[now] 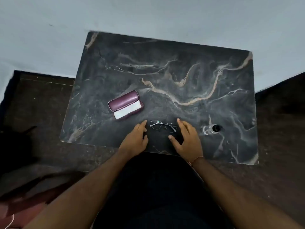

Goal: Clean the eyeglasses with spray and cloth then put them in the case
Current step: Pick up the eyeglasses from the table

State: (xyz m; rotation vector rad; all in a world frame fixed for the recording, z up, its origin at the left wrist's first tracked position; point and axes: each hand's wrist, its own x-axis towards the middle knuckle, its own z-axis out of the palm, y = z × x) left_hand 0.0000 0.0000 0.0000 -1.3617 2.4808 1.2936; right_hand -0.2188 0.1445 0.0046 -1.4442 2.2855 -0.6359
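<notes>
- Pale grey wall [148, 15] fills the upper part of the head view; below it lies a dark floor [36, 113], its detail lost in shadow, with an unidentifiable reddish shape cut off at the lower left corner.
- Dark marble-patterned table [189, 66], with pale tan veins, occupies the centre; its near edge is partly hidden by the person's forearms and dark clothing.
- Left hand [135, 141], fingers extended and loosely spread, hovers or rests just left of the eyeglasses; contact with frame or table cannot be determined.
- Right hand [188, 141], fingers extended and thumb splayed toward the centre, lies just right of the eyeglasses and holds nothing; a thin band circles the wrist.
- Purple case [125, 104] stands open on the table, left of centre and beyond the left hand; its lid is raised toward the wall.
- White cloth [127, 110], apparently folded, lies inside the case; its far side is hidden under the lid.
- Eyeglasses [163, 126], thin metal-framed, lie on the table between the two hands; the temples are hard to distinguish against the dark surface.
- Spray bottle [212, 128], clear with a black cap, stands right of the right hand; seen from above, its transparent body is barely discernible.
</notes>
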